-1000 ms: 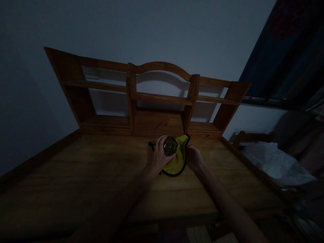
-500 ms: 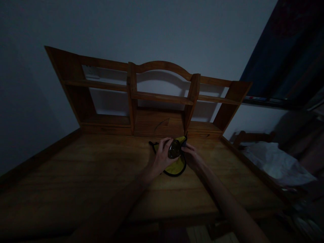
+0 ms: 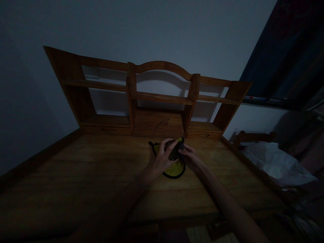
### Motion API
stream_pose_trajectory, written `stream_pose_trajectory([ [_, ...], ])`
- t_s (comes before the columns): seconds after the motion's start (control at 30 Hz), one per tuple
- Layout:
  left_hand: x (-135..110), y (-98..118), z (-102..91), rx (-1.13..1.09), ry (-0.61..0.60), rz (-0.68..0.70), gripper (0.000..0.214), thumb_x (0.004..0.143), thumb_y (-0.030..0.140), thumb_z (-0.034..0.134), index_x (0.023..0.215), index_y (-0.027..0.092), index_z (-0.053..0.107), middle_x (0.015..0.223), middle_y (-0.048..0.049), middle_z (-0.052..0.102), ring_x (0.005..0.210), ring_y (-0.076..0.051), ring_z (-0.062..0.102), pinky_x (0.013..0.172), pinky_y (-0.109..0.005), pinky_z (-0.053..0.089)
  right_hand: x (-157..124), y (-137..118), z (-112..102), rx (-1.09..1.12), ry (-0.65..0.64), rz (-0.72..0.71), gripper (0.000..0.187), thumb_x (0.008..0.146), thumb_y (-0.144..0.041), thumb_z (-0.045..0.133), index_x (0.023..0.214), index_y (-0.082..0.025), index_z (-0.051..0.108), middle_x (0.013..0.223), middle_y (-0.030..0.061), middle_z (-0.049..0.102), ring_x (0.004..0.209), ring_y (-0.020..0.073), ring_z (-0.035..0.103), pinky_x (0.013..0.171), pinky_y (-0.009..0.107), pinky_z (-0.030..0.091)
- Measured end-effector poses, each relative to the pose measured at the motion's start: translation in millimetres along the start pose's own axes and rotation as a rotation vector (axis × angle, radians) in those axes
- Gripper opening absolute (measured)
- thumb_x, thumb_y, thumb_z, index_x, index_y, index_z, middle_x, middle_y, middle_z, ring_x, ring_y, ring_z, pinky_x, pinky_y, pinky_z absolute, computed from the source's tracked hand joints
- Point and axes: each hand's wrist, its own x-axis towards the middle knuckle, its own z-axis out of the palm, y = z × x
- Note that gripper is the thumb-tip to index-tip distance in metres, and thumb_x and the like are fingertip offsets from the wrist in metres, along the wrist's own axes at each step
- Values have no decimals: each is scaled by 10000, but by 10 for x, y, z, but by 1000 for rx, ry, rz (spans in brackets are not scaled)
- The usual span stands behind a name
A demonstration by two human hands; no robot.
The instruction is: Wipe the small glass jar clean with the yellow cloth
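Observation:
The scene is dim. A yellow cloth with a dark edge (image 3: 174, 168) lies on the wooden desk (image 3: 101, 168), near the back. My left hand (image 3: 159, 160) is closed round a small dark glass jar (image 3: 174, 152) held tilted over the cloth. On the right, my right hand (image 3: 192, 158) has its fingers against the jar's right end and pinches a corner of the cloth there. Most of the cloth is hidden under both hands.
A wooden hutch with open shelves (image 3: 157, 98) stands along the back of the desk against a pale wall. A raised wooden rim runs down the desk's left and right sides. White crumpled material (image 3: 273, 162) lies beyond the right edge.
The jar has been tipped from facing up to lying sideways. My right hand has moved left from the cloth's edge to the jar, and the cloth has bunched under the hands.

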Motion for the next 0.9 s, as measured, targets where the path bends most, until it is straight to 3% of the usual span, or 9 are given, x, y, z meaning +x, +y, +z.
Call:
stream_pose_trajectory([
  [0.17,-22,4,-3,18,-78,15,855,719,156,740,1436,312,302,1382,-107,352,1311,-283,412,1058,-450,461,12,46,-46,-64,-19,-4,372,692,-169,767,1054,-212,693,964,19,719,859,185,671,845,289,500],
  [0.4,-41,-29,55,53,-199,67,839,739,76,667,1442,328,285,1402,-109,343,1281,-285,460,997,-449,508,104,254,-237,-264,79,-90,308,672,-177,758,975,-214,715,897,2,717,784,175,650,744,269,513],
  [0.6,-55,-53,84,103,-263,108,852,721,9,625,1448,289,279,1414,-125,330,1316,-295,410,1014,-453,479,162,383,-343,-370,103,-123,316,682,-257,741,986,-176,707,873,27,712,799,213,649,773,325,516],
  [0.9,-52,-47,69,122,-304,121,857,737,-45,528,1460,309,234,1429,-118,321,1318,-290,400,1004,-462,480,153,363,-346,-474,71,-158,354,705,-296,702,1038,-178,677,966,47,708,911,243,646,858,371,502],
])
